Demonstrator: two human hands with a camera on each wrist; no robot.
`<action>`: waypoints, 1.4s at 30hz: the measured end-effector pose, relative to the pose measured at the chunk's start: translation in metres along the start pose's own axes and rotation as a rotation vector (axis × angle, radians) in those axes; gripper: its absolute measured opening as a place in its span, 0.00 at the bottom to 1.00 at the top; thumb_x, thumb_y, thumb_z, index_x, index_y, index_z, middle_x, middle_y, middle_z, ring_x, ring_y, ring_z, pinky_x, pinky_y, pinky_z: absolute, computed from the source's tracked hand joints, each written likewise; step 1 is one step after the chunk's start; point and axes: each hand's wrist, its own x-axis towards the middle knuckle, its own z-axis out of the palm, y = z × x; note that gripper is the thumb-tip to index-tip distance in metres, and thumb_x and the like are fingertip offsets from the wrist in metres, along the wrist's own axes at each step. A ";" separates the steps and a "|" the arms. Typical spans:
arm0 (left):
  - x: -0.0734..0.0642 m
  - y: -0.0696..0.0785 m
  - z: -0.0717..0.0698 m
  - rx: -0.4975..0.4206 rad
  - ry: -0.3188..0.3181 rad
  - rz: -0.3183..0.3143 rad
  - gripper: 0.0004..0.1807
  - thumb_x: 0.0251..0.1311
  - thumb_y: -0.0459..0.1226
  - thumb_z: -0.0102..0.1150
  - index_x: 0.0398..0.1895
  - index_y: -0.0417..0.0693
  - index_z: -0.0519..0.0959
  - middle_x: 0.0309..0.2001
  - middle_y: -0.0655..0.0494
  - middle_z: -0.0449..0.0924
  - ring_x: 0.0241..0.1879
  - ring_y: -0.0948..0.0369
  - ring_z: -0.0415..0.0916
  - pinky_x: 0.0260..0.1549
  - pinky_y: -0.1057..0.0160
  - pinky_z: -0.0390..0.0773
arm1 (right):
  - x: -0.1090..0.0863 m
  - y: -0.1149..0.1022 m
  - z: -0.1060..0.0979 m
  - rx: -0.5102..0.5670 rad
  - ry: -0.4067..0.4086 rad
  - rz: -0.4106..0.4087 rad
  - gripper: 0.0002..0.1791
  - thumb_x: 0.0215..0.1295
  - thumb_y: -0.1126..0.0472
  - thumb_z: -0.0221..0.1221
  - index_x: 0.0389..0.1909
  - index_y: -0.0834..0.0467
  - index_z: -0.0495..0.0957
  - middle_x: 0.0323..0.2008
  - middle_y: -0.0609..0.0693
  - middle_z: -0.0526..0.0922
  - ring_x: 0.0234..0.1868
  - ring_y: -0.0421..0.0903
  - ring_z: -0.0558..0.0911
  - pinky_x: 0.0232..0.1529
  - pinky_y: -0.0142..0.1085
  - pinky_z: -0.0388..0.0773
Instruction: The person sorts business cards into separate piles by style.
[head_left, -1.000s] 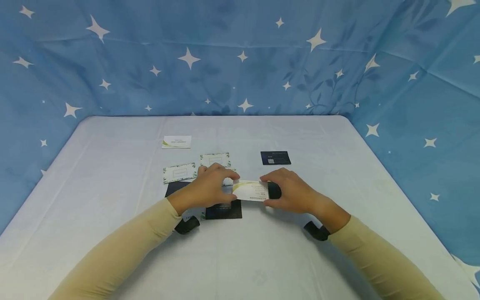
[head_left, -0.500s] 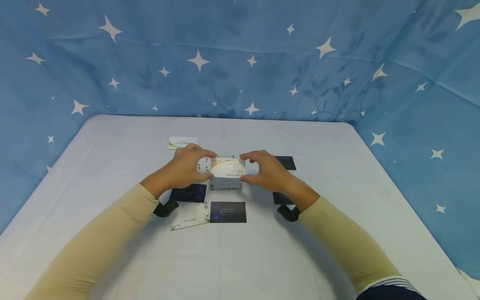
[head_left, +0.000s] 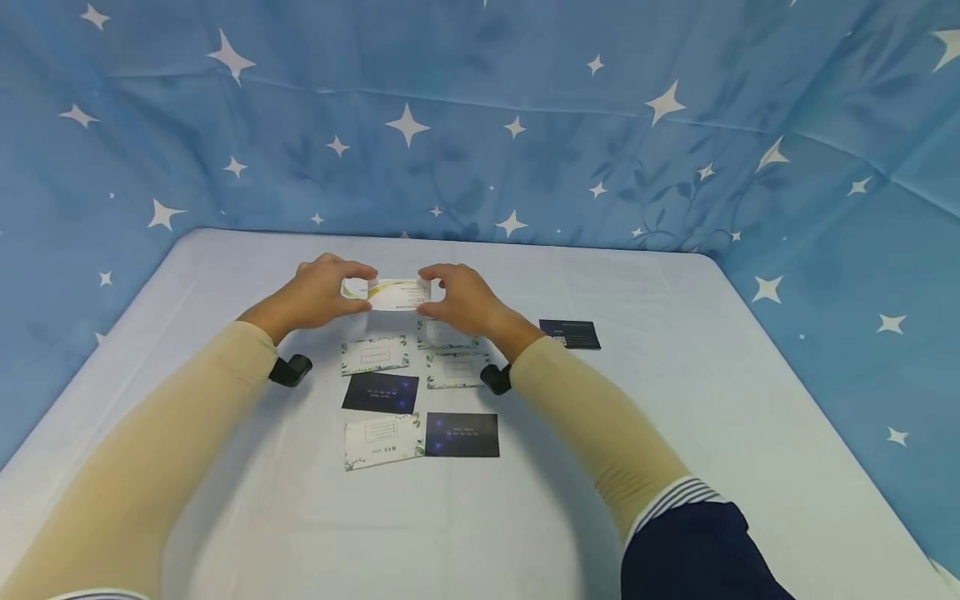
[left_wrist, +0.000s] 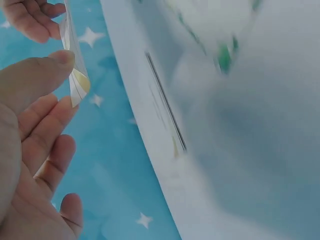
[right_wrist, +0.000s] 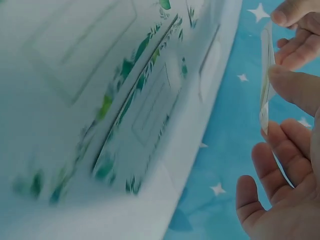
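Observation:
A white business card (head_left: 401, 295) with a yellow-green curve is held between both hands near the far side of the table. My left hand (head_left: 322, 292) pinches its left end between thumb and fingers, and my right hand (head_left: 468, 304) pinches its right end. In the left wrist view the held card (left_wrist: 78, 82) is seen nearly edge-on, raised off the table. The right wrist view shows my right thumb and fingers (right_wrist: 297, 150) on the card's near end. Another white card (head_left: 352, 287) lies on the table, partly hidden behind the left fingers.
Several leaf-bordered white cards (head_left: 375, 355) lie below the hands, one partly covered by the right hand. Two dark blue cards (head_left: 380, 392) are in the nearer rows. A black card (head_left: 570, 334) with a QR code lies to the right. A starry blue curtain (head_left: 480, 125) hangs behind the table.
Both hands have carried the white card leftward and away from the body, past the leaf-bordered cards, toward the white card at the far left.

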 end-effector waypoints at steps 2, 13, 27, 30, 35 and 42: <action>0.004 -0.007 -0.002 0.017 -0.008 -0.014 0.31 0.64 0.40 0.67 0.68 0.43 0.73 0.63 0.42 0.74 0.65 0.44 0.61 0.61 0.37 0.50 | 0.011 -0.002 0.006 0.002 -0.021 0.020 0.34 0.68 0.51 0.65 0.72 0.55 0.68 0.67 0.49 0.73 0.62 0.47 0.73 0.59 0.40 0.70; 0.022 -0.040 0.003 0.119 -0.045 -0.049 0.28 0.67 0.39 0.63 0.69 0.41 0.72 0.61 0.41 0.76 0.63 0.43 0.63 0.57 0.39 0.55 | 0.053 -0.002 0.031 0.017 -0.073 0.093 0.33 0.70 0.52 0.63 0.73 0.54 0.67 0.69 0.47 0.71 0.69 0.45 0.69 0.66 0.37 0.62; 0.030 -0.058 0.012 0.186 -0.091 -0.095 0.29 0.69 0.39 0.60 0.71 0.43 0.69 0.63 0.41 0.73 0.65 0.43 0.61 0.56 0.40 0.56 | 0.074 -0.009 0.049 -0.010 -0.129 0.196 0.34 0.70 0.53 0.63 0.74 0.52 0.65 0.71 0.48 0.69 0.73 0.45 0.64 0.70 0.39 0.57; 0.033 -0.058 0.014 0.171 -0.111 -0.122 0.31 0.70 0.39 0.60 0.73 0.43 0.66 0.66 0.42 0.70 0.67 0.42 0.59 0.57 0.39 0.56 | 0.075 -0.007 0.048 -0.008 -0.129 0.193 0.36 0.69 0.53 0.64 0.75 0.53 0.63 0.72 0.49 0.67 0.73 0.46 0.62 0.70 0.40 0.57; 0.037 -0.056 0.014 0.159 -0.152 -0.156 0.30 0.71 0.39 0.58 0.74 0.42 0.65 0.68 0.40 0.68 0.67 0.40 0.58 0.57 0.38 0.56 | 0.075 -0.004 0.047 -0.059 -0.148 0.199 0.35 0.70 0.51 0.62 0.75 0.52 0.63 0.72 0.49 0.68 0.73 0.48 0.62 0.70 0.40 0.56; 0.036 -0.057 0.012 0.151 -0.168 -0.166 0.29 0.72 0.39 0.57 0.73 0.42 0.66 0.69 0.37 0.66 0.67 0.38 0.58 0.58 0.36 0.56 | 0.074 -0.003 0.047 -0.081 -0.157 0.167 0.33 0.70 0.49 0.63 0.73 0.52 0.66 0.70 0.50 0.71 0.72 0.49 0.64 0.69 0.40 0.59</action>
